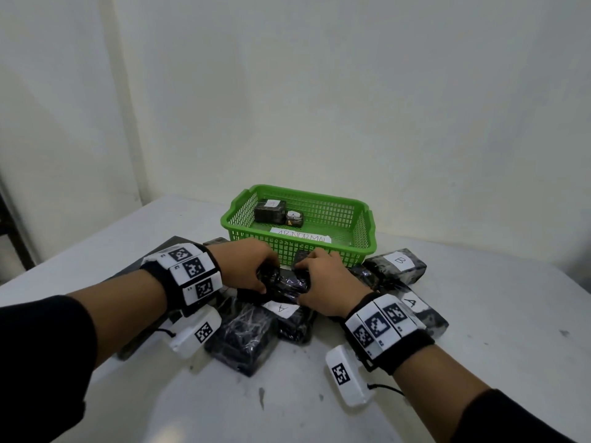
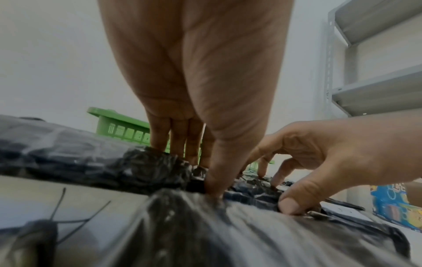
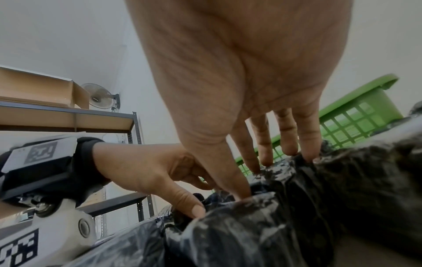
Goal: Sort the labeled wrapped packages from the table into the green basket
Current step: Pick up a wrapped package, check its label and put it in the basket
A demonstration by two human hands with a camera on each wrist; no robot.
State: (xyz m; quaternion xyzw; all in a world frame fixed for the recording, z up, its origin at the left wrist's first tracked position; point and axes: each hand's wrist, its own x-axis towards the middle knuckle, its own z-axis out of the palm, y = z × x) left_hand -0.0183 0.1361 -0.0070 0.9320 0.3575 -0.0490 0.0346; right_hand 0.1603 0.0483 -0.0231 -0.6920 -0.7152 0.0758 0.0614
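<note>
Held package: the black wrapped package (image 1: pixel 284 284) lies with its long axis running from 9 to 3 o'clock across the head view; its label is not visible.
Basket: the green basket (image 1: pixel 359 247) stands at 12 o'clock from the held package; it holds two small wrapped packages (image 1: pixel 270 211) at its far left and a paper label (image 1: pixel 300 239).
Hands: the left hand (image 1: pixel 248 266) grasps the package's 9 o'clock end, the right hand (image 1: pixel 323 282) its 3 o'clock end.
Pile: the held package sits atop other wrapped packages on the desk (image 1: pixel 479 314), one marked A (image 1: pixel 283 310) at 6 o'clock, one marked B (image 1: pixel 398 265) at 3 o'clock.
</note>
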